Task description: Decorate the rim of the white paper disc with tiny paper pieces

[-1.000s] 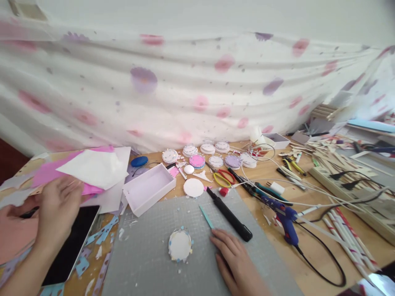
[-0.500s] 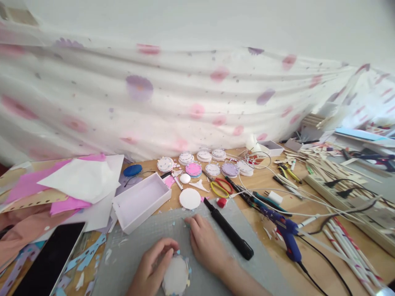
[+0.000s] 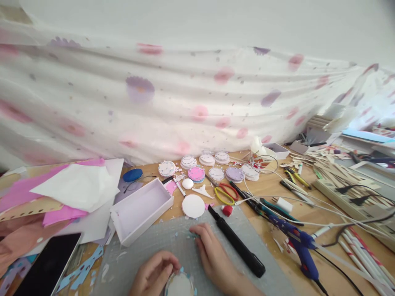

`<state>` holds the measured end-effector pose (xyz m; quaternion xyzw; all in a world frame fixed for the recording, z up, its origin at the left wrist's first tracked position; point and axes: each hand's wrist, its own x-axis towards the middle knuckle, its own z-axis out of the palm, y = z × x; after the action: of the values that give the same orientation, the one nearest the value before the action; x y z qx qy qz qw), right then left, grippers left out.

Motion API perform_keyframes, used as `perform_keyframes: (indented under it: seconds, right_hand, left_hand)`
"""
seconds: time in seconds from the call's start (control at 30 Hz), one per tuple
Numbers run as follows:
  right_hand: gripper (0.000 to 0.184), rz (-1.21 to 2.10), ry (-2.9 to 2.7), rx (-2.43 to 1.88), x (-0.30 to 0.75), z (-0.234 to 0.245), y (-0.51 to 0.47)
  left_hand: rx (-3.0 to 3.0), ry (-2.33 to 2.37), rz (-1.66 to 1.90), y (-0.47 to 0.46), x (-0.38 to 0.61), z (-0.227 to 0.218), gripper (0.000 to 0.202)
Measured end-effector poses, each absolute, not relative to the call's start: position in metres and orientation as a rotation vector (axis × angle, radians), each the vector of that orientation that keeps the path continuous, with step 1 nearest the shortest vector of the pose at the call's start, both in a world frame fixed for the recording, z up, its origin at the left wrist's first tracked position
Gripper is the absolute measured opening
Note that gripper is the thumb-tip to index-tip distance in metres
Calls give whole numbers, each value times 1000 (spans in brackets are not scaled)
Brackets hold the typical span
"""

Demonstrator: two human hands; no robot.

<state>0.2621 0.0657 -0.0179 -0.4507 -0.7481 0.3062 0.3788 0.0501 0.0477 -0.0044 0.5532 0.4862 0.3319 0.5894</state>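
Note:
My left hand [image 3: 153, 274] is curled at the bottom edge of the view, fingers closed on a round white disc [image 3: 179, 286] with blue bits at its rim. The disc lies on a grey cutting mat [image 3: 145, 250]. My right hand [image 3: 212, 257] rests on the mat just right of it, fingers together and bent, tips near a small teal scrap; what they pinch is hidden. A black pen-like tool [image 3: 236, 246] lies right of that hand. A second plain white disc [image 3: 193, 205] sits at the mat's far edge.
A white open box [image 3: 140, 209] and a dark tablet [image 3: 46, 267] lie to the left under pink and white sheets [image 3: 74, 185]. Decorated discs [image 3: 197, 172], scissors [image 3: 225, 193], pliers, a blue glue gun [image 3: 304, 250] and cables crowd the back and right.
My left hand came over from the paper pile and closed on the disc. My right hand slid forward and left over the spot where a teal strip lay. The view shifted slightly.

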Motion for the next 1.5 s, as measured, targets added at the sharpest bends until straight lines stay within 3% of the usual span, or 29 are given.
perform_keyframes:
  seconds: [0.6, 1.5]
  right_hand:
    - [21, 790, -2036, -1210, 265, -18, 67]
    - [19, 733, -2095, -1222, 265, -16, 65]
  left_hand:
    - [1661, 1152, 670, 42, 58, 1, 14]
    - [1691, 1132, 668, 41, 58, 8, 12]
